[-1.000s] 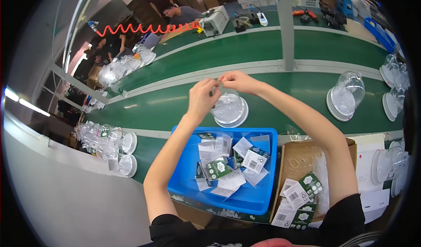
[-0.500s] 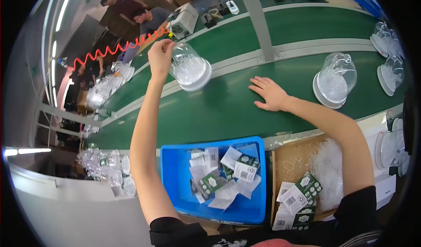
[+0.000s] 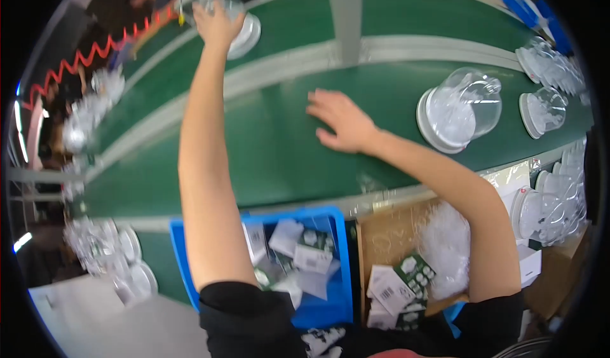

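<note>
At the far left, my left hand (image 3: 219,24) is beside a clear dome (image 3: 234,10) with a round white base (image 3: 246,39). Its fingers look stretched and spread, with the dome partly hidden behind them. Blur hides whether the fingertips still touch it. My right hand (image 3: 343,123) hovers over or rests on the green belt (image 3: 273,129), fingers apart and holding nothing. Farther right stands a larger-looking clear dome (image 3: 467,107) on a white base, with whitish pieces inside. A smaller-looking dome (image 3: 543,113) stands beyond it.
A blue bin (image 3: 343,269) and a cardboard box (image 3: 365,237) hold green-and-white printed cards; the box also holds clear stringy material (image 3: 445,250). More domes cluster at right (image 3: 553,209) and left (image 3: 105,247). A grey post (image 3: 345,21) rises from the rail between belts.
My left hand and the dome have moved farther away, to the far belt. Its fingers have gone from a pinch at the dome's top to spread. The whole view has shifted.
</note>
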Demonstrator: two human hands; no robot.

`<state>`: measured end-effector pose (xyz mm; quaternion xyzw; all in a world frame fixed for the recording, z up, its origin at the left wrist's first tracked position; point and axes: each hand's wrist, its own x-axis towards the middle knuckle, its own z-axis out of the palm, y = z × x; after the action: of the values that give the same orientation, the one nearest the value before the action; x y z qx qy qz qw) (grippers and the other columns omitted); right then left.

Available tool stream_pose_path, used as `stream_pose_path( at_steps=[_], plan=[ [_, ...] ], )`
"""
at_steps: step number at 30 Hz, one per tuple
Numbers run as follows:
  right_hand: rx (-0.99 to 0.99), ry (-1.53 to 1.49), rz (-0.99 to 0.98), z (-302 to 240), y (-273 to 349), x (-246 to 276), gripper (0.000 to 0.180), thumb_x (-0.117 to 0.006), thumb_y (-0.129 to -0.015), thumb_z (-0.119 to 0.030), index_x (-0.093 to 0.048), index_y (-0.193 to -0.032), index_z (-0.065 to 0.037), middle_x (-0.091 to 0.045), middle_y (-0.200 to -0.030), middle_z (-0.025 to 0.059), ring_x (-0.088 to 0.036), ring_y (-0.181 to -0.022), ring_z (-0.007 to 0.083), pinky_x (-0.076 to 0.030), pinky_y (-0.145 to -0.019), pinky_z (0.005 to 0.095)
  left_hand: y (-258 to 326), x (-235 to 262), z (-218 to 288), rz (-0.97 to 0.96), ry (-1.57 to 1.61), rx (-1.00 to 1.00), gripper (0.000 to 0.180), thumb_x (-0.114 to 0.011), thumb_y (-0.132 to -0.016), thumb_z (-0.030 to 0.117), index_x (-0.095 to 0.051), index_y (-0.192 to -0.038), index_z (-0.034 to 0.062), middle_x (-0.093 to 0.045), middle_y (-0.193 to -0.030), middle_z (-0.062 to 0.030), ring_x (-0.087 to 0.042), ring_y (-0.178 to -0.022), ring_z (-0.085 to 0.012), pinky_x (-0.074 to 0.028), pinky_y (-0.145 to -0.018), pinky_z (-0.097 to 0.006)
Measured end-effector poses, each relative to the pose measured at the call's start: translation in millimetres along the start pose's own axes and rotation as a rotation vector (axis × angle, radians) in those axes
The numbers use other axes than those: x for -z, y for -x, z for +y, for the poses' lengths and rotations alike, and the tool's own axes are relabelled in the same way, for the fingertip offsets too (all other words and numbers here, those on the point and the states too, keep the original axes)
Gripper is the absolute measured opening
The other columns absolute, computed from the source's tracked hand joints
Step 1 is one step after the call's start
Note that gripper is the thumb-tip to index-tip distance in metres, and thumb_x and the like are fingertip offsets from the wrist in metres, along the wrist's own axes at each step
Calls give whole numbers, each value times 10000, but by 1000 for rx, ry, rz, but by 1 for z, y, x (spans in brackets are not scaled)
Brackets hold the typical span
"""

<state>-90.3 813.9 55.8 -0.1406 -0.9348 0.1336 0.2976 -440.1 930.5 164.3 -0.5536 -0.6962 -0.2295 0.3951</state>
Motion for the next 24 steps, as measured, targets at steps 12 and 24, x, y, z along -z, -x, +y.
stream_pose_path(
  at_steps=[12, 24],
  plan=[
    [-47, 149, -35, 9, 8, -4, 464, -586, -863, -304, -535, -1266, -80, -455, -1407, 122, -394, -1331, 284, -307, -1117, 411, 145, 250, 86, -719, 1151, 67, 215, -598, -931, 185, -636, -974, -23, -655, -851, -56, -586, -788, -97, -500, -722, -269],
    [-234, -211, 21, -32, -16, 5, 333, -622, -799, -280, -637, -1037, -48, -594, -1196, 177, -549, -1140, 335, -439, -983, 403, 254, 403, 108, -1003, 726, 19, 403, -709, -787, 141, -584, -1151, 20, -661, -1030, -141, -577, -1024, -323, -482, -877, -400]
  ],
)
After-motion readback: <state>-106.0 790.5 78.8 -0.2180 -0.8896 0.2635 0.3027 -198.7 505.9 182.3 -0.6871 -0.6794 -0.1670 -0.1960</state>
